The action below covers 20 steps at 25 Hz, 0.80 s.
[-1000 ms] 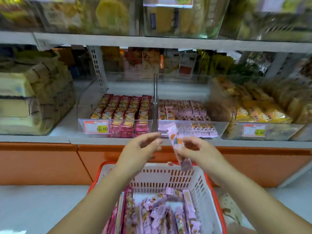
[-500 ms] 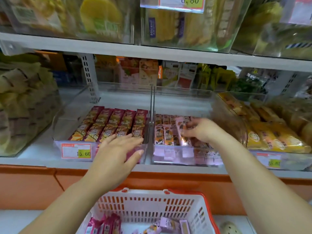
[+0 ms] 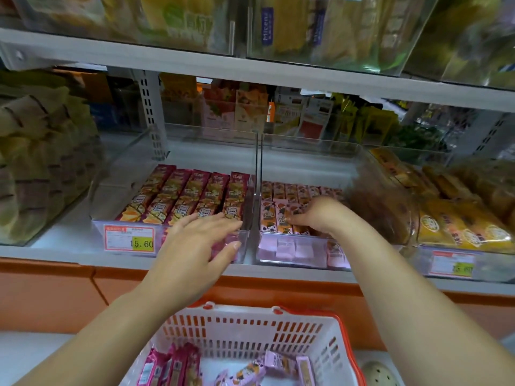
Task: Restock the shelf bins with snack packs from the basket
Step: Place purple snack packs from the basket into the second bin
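Note:
My right hand (image 3: 320, 215) reaches into the clear right bin (image 3: 295, 250) and pinches a pink snack pack (image 3: 280, 218), which lies down among the rows of pink packs (image 3: 291, 190). Fingers straight, my left hand (image 3: 200, 243) hovers at the front wall of the clear left bin (image 3: 97, 229), holding nothing. That bin holds rows of red snack packs (image 3: 192, 196). Below, the white basket with a red rim (image 3: 250, 330) holds loose pink packs (image 3: 250, 369) and red packs (image 3: 172, 369).
A price tag (image 3: 129, 240) is stuck on the left bin's front. Bins of yellow-wrapped cakes (image 3: 457, 224) stand to the right and wrapped cakes (image 3: 36, 162) to the left. An upper shelf (image 3: 250, 71) overhangs the bins. An orange panel (image 3: 50, 296) runs below.
My right hand carried the pink pack from above the basket into the right bin and lowered it onto the rows. My left hand let go and moved up to the left bin's front.

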Tool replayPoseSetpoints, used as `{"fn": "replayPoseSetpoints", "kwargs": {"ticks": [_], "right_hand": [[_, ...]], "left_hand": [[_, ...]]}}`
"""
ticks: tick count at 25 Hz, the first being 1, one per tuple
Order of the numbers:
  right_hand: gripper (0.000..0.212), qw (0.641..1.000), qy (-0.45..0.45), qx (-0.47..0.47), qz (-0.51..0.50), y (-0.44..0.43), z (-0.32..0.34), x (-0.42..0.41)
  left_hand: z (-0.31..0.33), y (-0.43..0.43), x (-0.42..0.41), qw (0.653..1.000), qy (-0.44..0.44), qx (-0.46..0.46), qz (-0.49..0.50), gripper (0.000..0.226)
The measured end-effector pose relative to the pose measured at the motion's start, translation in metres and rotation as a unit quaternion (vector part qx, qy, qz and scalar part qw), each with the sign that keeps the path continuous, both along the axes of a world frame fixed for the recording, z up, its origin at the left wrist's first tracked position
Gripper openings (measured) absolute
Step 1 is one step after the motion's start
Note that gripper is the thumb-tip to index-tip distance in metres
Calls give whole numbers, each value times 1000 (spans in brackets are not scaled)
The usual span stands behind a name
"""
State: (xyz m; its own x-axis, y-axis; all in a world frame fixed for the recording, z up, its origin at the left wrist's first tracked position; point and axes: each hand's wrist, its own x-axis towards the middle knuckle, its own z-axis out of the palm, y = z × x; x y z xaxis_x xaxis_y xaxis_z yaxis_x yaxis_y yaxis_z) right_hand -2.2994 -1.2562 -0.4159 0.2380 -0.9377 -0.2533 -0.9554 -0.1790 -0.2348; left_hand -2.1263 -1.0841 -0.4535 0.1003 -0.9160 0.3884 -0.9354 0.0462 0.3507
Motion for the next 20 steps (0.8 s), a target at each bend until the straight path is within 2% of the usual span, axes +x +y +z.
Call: {"fn": "replayPoseSetpoints", "kwargs": {"ticks": [1,3,5,7,8,10,12,13,14,16,17,20], "right_hand": [[60,999,-25,-24,0,3,2,-2],[54,984,-138,-117,0,15,12,-14],[39,927,-294,-231,10,43,21,-30],[21,872,-388,-294,43,81,16,-45],[15,868,-395,-295,64,99,0,-52],[12,908,-346,-222,84,132,-52,-60],[18,969,-233,-50,67,157,-120,-66],[24,982,-174,55,50,168,-154,-69],[29,979,-131,153,30,180,-188,-74],[34,958,-92,273,-6,204,-241,-81],[33,947,-90,306,-21,214,-259,-83],[8,929,-152,328,-74,230,-292,-73]], "left_hand": [[-1,3,0,1000,5,-24,2,44],[-2,15,-4,995,32,-97,10,41],[-11,30,-10,988,46,-146,9,34],[-38,46,-19,992,41,-120,-3,32],[-58,55,-24,997,39,-71,-9,32],[-106,73,-35,994,75,74,-10,32],[-155,94,-48,962,153,225,20,33],[-175,104,-55,941,187,280,36,34],[-193,113,-61,924,210,318,43,33],[-218,127,-73,898,229,373,39,34],[-225,132,-79,886,234,399,31,35],[-240,137,-87,869,249,426,21,42]]}}
